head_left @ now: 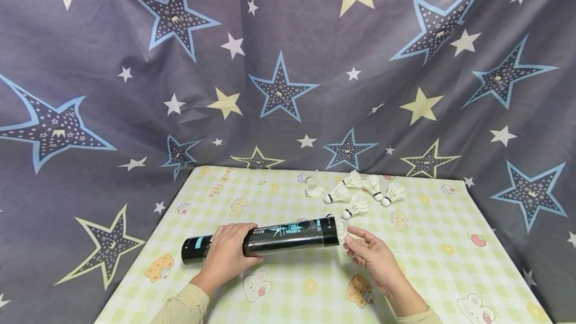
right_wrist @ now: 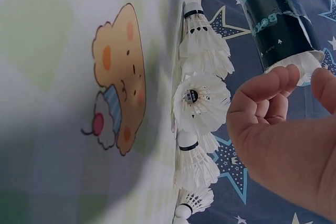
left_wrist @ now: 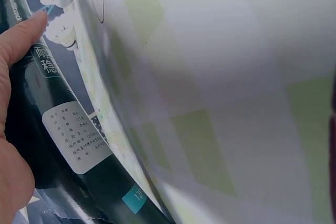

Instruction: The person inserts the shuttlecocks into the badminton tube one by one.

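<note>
A black shuttlecock tube (head_left: 288, 236) lies sideways over the checked tablecloth (head_left: 427, 254). My left hand (head_left: 238, 244) grips it round the middle, and the left wrist view shows the thumb (left_wrist: 23, 38) on the tube's label side (left_wrist: 58, 129). White feathers of a shuttlecock (head_left: 341, 229) stick out of the tube's right mouth (right_wrist: 294, 51). There my right hand (head_left: 350, 239) has curled fingers (right_wrist: 273, 85) and thumb closed on the feather skirt (right_wrist: 310, 66). The cork end is hidden inside the tube.
Several loose white shuttlecocks (head_left: 355, 194) lie in a cluster at the far side of the table, seen close in the right wrist view (right_wrist: 202, 100). A star-patterned grey cloth (head_left: 288, 64) hangs behind and around the table.
</note>
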Available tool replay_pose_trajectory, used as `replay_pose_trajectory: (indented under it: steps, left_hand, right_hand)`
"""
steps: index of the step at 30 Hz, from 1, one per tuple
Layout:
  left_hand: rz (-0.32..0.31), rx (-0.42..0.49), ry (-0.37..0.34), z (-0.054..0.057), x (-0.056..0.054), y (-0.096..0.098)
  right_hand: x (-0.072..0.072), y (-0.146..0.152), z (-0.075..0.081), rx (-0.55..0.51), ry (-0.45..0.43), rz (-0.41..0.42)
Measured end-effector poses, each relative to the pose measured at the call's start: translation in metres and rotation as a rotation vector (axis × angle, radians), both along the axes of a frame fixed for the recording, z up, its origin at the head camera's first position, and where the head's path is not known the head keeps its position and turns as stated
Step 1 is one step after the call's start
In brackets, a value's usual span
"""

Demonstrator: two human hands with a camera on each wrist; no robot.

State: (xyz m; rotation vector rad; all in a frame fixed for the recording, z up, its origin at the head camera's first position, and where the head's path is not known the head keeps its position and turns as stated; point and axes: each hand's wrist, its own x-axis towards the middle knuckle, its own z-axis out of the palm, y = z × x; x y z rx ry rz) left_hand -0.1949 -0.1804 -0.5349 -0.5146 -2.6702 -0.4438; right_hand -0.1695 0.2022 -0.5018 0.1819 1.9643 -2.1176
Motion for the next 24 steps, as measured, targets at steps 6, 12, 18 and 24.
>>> replay_pose_trajectory:
  steps: [6, 12, 18, 24]
  left_hand:
    - [-0.002, -0.004, 0.003, 0.0000, -0.0001, -0.0004]
    - [-0.007, -0.001, 0.003, 0.0004, 0.0002, -0.0001]
    - [-0.004, -0.002, -0.009, 0.0004, 0.0006, 0.0005]
    - [0.000, 0.004, -0.012, 0.0004, 0.0000, 0.0023]
  right_hand:
    - [-0.0001, 0.0014, -0.0009, 0.011, -0.001, 0.051]
    - [0.0001, 0.0002, -0.0033, -0.003, -0.002, 0.056]
    - [-0.0004, -0.0019, -0.0059, -0.009, -0.013, 0.063]
    - [-0.0004, -0.0035, -0.0071, -0.031, 0.003, 0.095]
